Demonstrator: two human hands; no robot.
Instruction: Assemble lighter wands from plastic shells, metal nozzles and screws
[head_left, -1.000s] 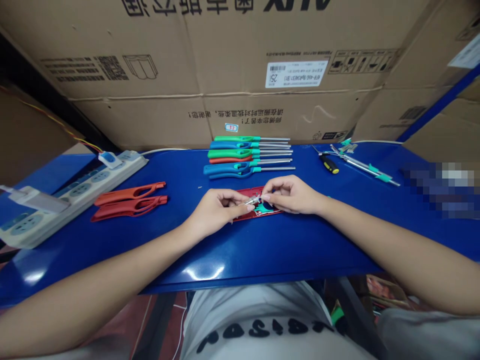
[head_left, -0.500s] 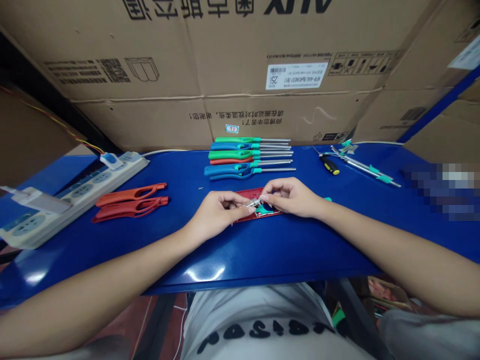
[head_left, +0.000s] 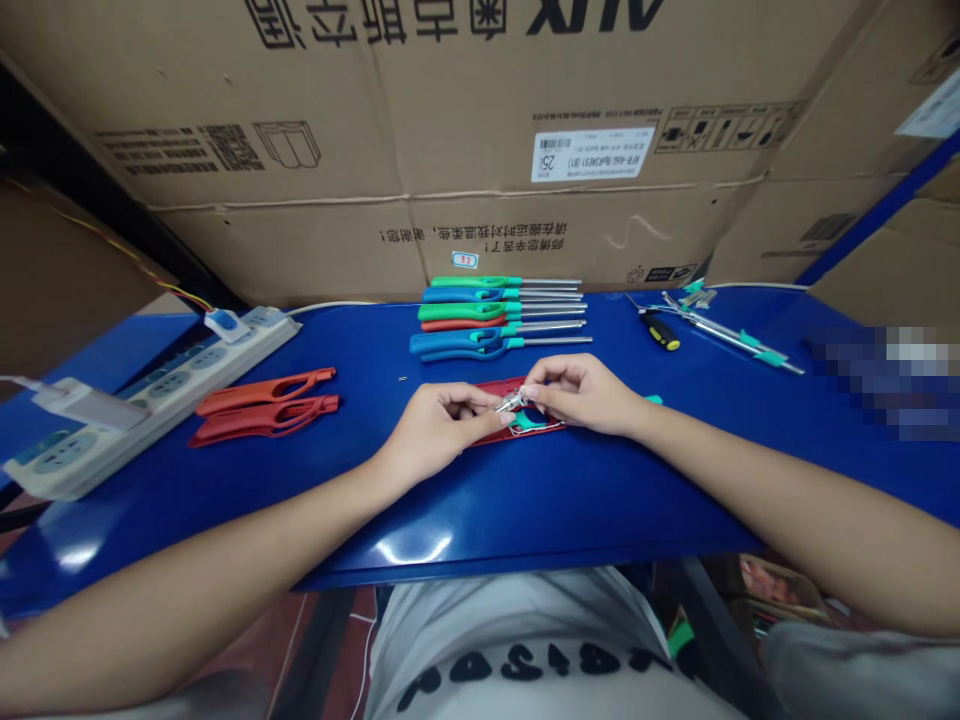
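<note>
Between my two hands is a small silvery part (head_left: 510,403), partly covered by fingers. My left hand (head_left: 442,425) pinches its left end between thumb and fingers. My right hand (head_left: 574,395) is closed in a pinch at its other end; whether it grips the part itself or something small on it is hidden. Directly beneath lies a red lighter handle half (head_left: 499,386) on the table, its inside facing up, with a turquoise trigger (head_left: 529,420) and a thin white wire in it. Past my right hand a turquoise tip (head_left: 655,400) peeks out.
Several long-necked lighters (head_left: 465,343) lie stacked at the back of the blue table (head_left: 375,520). Orange-red handle halves (head_left: 262,420) lie left, beside a power strip (head_left: 172,375). A screwdriver (head_left: 660,332) and metal tubes (head_left: 739,338) lie right. A cardboard box (head_left: 450,170) stands behind.
Both hands stay in nearly the same place over the red handle half, fingers still at the silvery part. The view has shifted very slightly.
</note>
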